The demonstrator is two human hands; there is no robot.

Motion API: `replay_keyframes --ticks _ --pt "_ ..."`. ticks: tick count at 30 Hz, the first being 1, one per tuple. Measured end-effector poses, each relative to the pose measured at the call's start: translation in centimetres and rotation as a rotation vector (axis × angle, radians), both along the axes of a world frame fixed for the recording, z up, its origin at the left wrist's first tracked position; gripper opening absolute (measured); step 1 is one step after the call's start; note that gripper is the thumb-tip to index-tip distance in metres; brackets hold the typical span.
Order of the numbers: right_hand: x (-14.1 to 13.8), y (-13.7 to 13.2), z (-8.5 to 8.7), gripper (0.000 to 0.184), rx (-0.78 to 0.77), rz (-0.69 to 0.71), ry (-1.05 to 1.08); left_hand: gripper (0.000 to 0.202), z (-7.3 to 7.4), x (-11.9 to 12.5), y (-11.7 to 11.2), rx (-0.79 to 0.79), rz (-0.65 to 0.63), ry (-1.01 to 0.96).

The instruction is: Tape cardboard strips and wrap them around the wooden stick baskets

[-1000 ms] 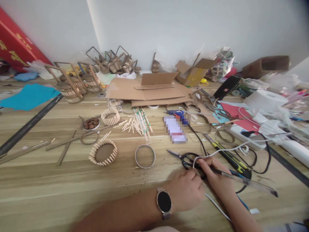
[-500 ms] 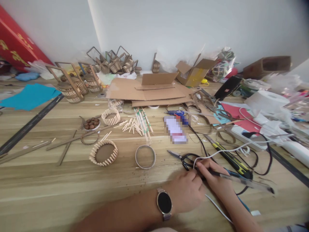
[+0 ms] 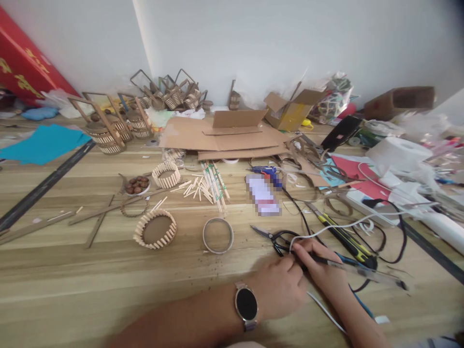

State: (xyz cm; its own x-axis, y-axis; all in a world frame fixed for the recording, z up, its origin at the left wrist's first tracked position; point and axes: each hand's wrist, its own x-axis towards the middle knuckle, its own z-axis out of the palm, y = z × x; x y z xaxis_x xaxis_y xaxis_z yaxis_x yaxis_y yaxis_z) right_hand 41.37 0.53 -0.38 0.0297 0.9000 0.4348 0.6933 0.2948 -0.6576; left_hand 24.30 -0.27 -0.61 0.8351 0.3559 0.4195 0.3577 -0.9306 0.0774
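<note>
Down at the near edge of the counter (image 3: pixel 108 285), my right hand (image 3: pixel 322 270) has its grip closed on a long slim ruler (image 3: pixel 377 277). Thumb and forefinger pinch its near end, and the rest runs off to the right, low over the wood. A white cord (image 3: pixel 340 226) starts at those same fingertips, loops up and trails away to the right. My left hand (image 3: pixel 279 287), a watch (image 3: pixel 246 304) on its wrist, rests just beside, fingers curled so their tips meet the right hand's. Whether that grip has anything in it, I cannot tell. Black scissors (image 3: pixel 270 235) lie just beyond both hands, by the cord's loop. A yellow-and-black utility knife (image 3: pixel 344 234) lies right of them. A cardboard ring (image 3: pixel 218 235) and a stick-walled basket (image 3: pixel 155 228) sit further left.
</note>
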Motion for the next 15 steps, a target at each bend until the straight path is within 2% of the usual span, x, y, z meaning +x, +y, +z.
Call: replay_keyframes --ticks 10,15 --pt "-0.02 -0.06 0.24 0.039 -0.006 -0.080 -0.024 0.016 0.00 0.05 0.03 -0.007 -0.001 0.008" --pt "-0.22 -0.08 0.39 0.041 0.010 -0.073 -0.027 0.017 0.10 0.00 0.02 -0.010 -0.002 0.009"
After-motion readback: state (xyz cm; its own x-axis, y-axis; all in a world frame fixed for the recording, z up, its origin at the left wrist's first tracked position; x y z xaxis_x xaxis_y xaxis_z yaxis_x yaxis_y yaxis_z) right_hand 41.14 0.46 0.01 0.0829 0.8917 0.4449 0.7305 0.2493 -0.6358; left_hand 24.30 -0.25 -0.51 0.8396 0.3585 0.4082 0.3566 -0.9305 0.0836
